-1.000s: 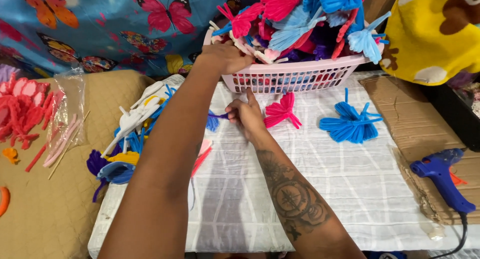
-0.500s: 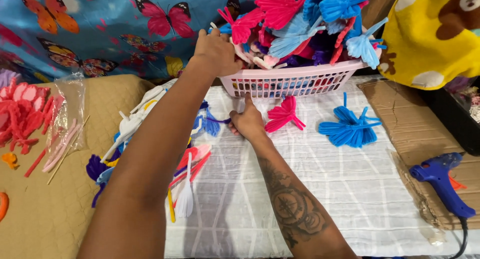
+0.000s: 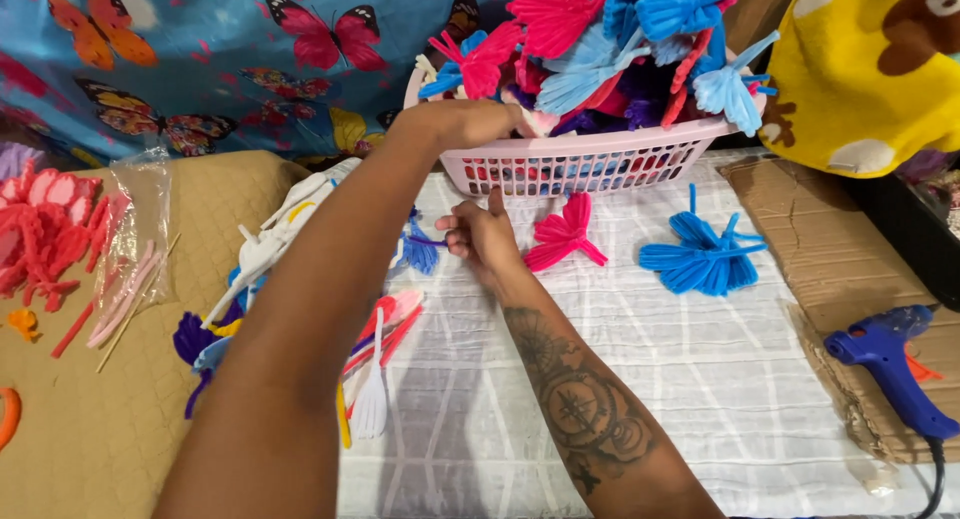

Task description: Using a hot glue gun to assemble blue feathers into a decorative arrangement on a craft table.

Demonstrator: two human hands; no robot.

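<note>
I saw the left hand (image 3: 470, 124) reaching over the near rim of the pale pink slotted plastic basket (image 3: 590, 164) at the far side of the tabletop, its fingers curled down among the heaped fuzzy pipe-cleaner butterflies (image 3: 610, 49); whether they gripped one I could not tell. The right hand (image 3: 483, 235) lay just in front of the basket, fingers pinched on the thin stem of a small blue pipe-cleaner piece (image 3: 420, 251). I judged the overfull heap could spill if that arm dragged the rim, and the loose pink pipe-cleaner butterfly (image 3: 563, 234) just right of the right hand could be swept aside. The blue hot glue gun (image 3: 890, 364) lay on brown cardboard at the right edge, well apart. At the left, a clear plastic bag (image 3: 135, 244) held pale pink sticks; I saw no labels.
</note>
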